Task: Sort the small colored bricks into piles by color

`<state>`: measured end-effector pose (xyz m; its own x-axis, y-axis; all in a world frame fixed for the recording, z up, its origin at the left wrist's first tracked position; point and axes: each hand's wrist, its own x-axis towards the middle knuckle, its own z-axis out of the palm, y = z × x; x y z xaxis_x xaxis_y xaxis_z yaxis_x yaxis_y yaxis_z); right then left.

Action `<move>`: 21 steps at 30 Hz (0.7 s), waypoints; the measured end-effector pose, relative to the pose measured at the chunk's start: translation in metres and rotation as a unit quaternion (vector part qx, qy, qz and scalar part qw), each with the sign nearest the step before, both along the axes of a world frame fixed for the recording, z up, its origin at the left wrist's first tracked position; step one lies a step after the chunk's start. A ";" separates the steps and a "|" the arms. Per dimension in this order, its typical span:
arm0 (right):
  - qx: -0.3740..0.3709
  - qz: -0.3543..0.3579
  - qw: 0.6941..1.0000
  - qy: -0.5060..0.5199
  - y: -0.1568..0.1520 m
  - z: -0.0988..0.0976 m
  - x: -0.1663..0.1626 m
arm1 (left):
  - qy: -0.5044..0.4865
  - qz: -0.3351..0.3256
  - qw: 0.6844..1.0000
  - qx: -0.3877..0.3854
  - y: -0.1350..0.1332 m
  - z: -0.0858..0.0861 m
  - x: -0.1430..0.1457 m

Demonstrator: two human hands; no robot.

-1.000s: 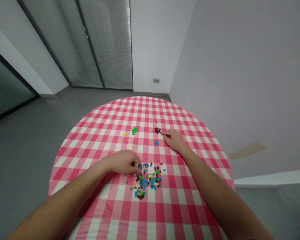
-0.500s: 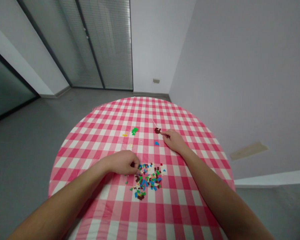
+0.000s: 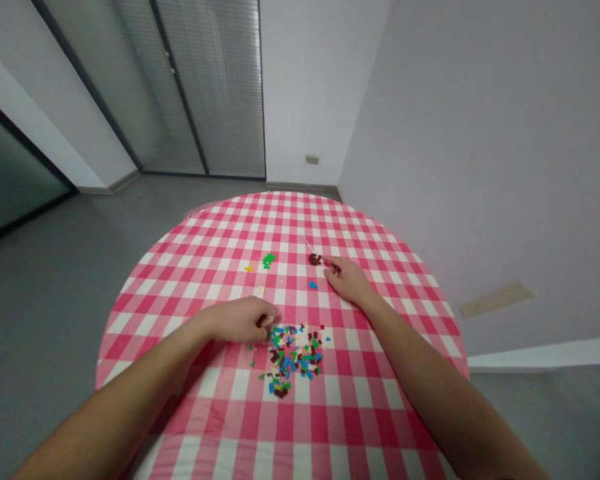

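Observation:
A mixed heap of tiny coloured bricks (image 3: 294, 357) lies on the round table with a pink and white checked cloth (image 3: 230, 427). My left hand (image 3: 245, 319) rests at the heap's upper left edge with fingers curled in a pinch; what they hold is too small to see. My right hand (image 3: 347, 278) lies further back, fingertips pinched beside a small cluster of dark brown bricks (image 3: 315, 259). A single blue brick (image 3: 313, 285) sits just left of that hand. A green group (image 3: 268, 260), a yellow brick (image 3: 249, 269) and a pale brick (image 3: 260, 290) lie at the back left.
The table stands close to a white wall on the right, with grey floor around it. Glass doors with blinds are at the back left. The table's edge curves round on all sides.
My left hand has drawn back slightly to the left from the heap's edge. My right hand has barely shifted beside the brown cluster.

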<state>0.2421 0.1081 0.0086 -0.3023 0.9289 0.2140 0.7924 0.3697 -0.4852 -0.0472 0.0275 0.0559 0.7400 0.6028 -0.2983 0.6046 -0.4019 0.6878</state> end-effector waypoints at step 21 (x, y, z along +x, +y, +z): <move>-0.104 0.337 0.932 -0.086 -0.069 0.033 -0.056 | -0.005 0.024 0.999 0.047 0.002 -0.008 0.005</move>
<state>0.1860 0.0390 0.0414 -0.8449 0.5320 -0.0557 0.4877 0.7234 -0.4887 -0.0421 0.0293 0.0476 0.7122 0.6628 -0.2311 0.6181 -0.4360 0.6541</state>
